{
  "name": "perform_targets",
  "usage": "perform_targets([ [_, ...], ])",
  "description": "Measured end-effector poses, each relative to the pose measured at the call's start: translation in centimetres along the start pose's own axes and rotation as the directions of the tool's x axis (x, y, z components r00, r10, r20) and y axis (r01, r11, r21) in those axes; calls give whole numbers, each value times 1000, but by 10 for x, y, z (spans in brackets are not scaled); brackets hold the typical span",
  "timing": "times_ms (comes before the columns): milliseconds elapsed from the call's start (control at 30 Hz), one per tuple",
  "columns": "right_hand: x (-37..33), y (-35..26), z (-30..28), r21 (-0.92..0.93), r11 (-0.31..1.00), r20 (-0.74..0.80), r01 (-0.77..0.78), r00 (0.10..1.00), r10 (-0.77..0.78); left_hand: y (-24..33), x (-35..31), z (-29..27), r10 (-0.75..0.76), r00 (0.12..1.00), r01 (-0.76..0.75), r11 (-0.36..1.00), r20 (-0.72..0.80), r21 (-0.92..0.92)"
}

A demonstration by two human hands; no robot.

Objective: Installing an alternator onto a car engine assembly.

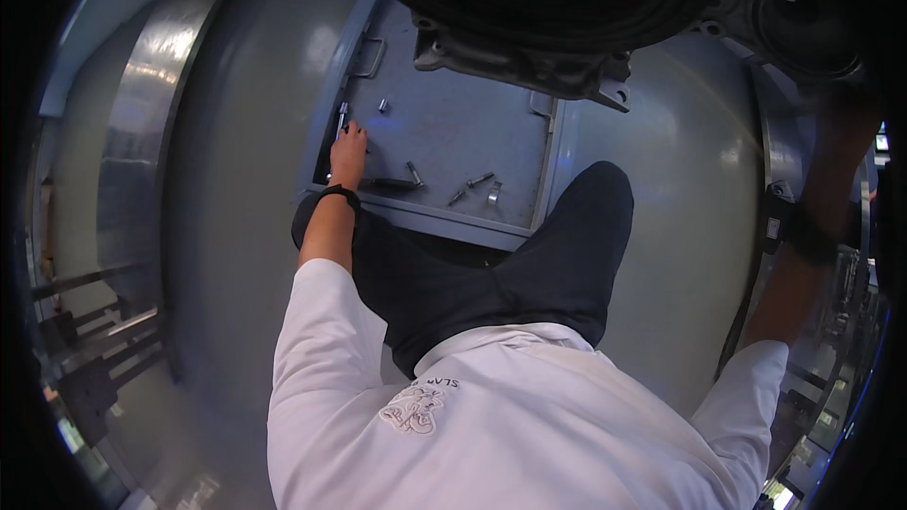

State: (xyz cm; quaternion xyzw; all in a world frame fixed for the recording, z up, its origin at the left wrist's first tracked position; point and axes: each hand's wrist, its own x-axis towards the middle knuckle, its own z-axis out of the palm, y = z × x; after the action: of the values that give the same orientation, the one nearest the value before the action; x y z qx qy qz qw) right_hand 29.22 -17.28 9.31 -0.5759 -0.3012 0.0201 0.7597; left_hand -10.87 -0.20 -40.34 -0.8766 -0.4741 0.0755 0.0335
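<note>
My left hand (348, 156) reaches down to the left side of a grey metal tray (453, 66). Its fingers are curled in at a slim metal tool (342, 114) along the tray's edge; the palm hides most of that tool. A small metal socket (383, 105) stands just right of the fingers. Lower in the tray lie a dark-handled tool (392, 183), a short metal piece (413, 173), a thin jointed rod (471, 188) and a curved metal piece (494, 193). My right hand (846, 113) is raised at the far right beside a dark metal machine assembly (567, 57); shadow hides its fingers.
The machine assembly hangs over the tray's far end, with a round housing (798, 9) on its right. Wire handles (369, 57) sit at the tray's sides. My knees (605, 194) flank its near edge. A curved metal panel (156, 104) rises at the left.
</note>
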Motion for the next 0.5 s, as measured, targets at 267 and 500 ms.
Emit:
perform_targets([
  [267,67,13,-27,251,962,169,107,974,-152,58,14,-125,23,975,209,248,221,-946],
  [500,22,42,-26,213,902,403,375,808,-431,176,-102,-390,126,731,-649,433,-671,-626],
])
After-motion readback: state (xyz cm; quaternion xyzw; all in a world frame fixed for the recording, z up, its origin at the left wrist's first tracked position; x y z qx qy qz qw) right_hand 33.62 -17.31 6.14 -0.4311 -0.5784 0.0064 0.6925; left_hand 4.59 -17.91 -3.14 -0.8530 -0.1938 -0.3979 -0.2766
